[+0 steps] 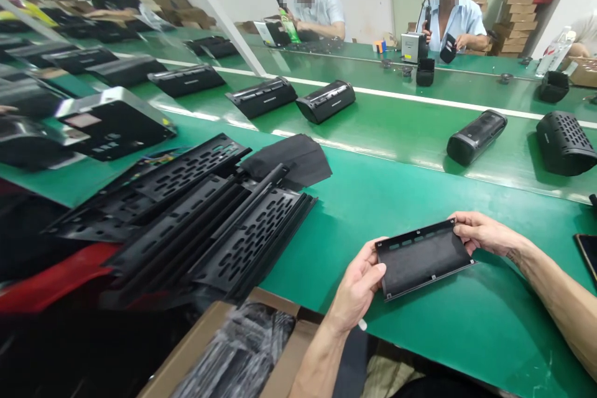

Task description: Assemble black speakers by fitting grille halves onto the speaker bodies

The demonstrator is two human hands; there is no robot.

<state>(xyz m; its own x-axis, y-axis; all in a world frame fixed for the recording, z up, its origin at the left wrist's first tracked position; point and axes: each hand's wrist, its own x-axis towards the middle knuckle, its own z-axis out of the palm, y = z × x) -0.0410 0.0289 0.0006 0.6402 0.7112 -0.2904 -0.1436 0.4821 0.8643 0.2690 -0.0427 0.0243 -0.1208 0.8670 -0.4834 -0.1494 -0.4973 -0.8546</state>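
Observation:
I hold a flat black panel [422, 258] with slotted edges just above the green bench [457, 323]. My left hand [357, 286] grips its left end, thumb on top. My right hand [482, 233] pinches its upper right corner. The panel lies nearly level, long side running left to right. A pile of black perforated grille panels [209, 224] lies to the left of my hands, with a black fabric sheet [289, 158] at its far end.
An open cardboard box [233, 348] with bagged black parts sits at the bench's near edge. Several black speaker housings [476, 137] ride the green conveyor beyond. Two people sit across the line. A phone [588, 252] lies at the right edge.

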